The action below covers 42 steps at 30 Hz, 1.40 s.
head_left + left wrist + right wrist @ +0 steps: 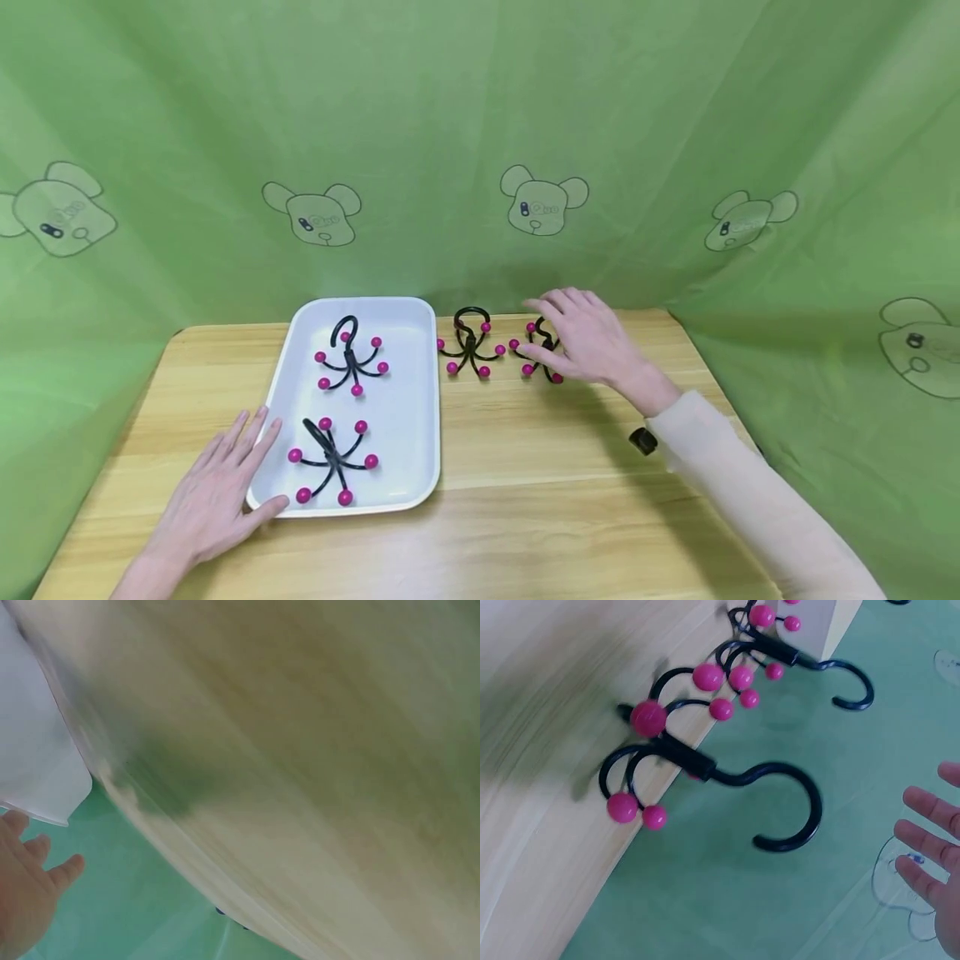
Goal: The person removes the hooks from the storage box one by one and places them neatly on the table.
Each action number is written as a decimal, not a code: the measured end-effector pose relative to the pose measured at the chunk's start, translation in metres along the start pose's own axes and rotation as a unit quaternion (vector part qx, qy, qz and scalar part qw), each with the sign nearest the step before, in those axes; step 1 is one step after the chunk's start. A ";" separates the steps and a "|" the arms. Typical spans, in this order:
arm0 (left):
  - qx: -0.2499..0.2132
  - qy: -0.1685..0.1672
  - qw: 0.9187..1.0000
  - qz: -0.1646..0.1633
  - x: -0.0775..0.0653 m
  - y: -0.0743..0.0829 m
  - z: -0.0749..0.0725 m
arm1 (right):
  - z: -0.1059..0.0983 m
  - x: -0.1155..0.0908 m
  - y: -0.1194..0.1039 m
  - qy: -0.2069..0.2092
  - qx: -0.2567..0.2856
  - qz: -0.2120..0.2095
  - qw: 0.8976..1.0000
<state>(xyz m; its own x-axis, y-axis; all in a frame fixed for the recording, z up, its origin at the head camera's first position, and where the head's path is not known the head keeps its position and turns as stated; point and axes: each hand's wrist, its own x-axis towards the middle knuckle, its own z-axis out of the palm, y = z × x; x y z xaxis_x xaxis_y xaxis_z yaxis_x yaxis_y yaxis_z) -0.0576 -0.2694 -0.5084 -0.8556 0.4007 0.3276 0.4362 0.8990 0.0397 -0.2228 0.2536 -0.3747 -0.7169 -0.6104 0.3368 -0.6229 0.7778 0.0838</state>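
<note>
"Where's your nearer hand?"

"My bare left hand (213,500) lies with its fingers outspread at the left rim of the shallow white rectangular tray (408,433), grasping nothing. Whether it presses, I can't tell; light, flat fingers would steady the tray best, I judge."

"And inside the tray?"

"Two glossy black racks with curved arms tipped in magenta balls: the near rack (333,457) toward me, the far rack (350,358) beyond it, apart from each other."

"And your other hand?"

"My right hand (588,337) hangs by the rightmost rack (686,756), a matching black one on the table beyond the tray's right side. Thumb and fingers are apart, holding nothing (my right wrist view shows a gap to the hook). I'd pinch the straight stem, never a ball, and lift straight up, so its arms don't snag the middle rack (470,343) just beside it."

"What about materials and shapes?"

"The pale, wood-grained table (510,467) looks flat and faintly shiny; the tray, smooth with rounded corners. Each rack has a question-mark hook over a stem, its arms bowing out to round balls. Metal or plastic, I can't say. Farthest off, the green cloth (450,125) hangs creased, printed with outlined mouse-like faces."
</note>
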 end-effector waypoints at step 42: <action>0.000 -0.005 1.000 -0.003 0.000 0.000 -0.001 | 0.020 0.026 -0.158 0.070 0.028 -0.092 0.993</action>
<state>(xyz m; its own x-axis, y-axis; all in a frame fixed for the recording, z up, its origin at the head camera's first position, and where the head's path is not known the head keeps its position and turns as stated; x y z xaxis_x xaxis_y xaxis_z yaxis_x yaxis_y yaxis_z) -0.0572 -0.2701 -0.5074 -0.8612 0.3968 0.3176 0.4309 0.9014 0.0420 -0.1488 0.1119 -0.3979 -0.5405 -0.7118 0.4486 -0.7587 0.6428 0.1058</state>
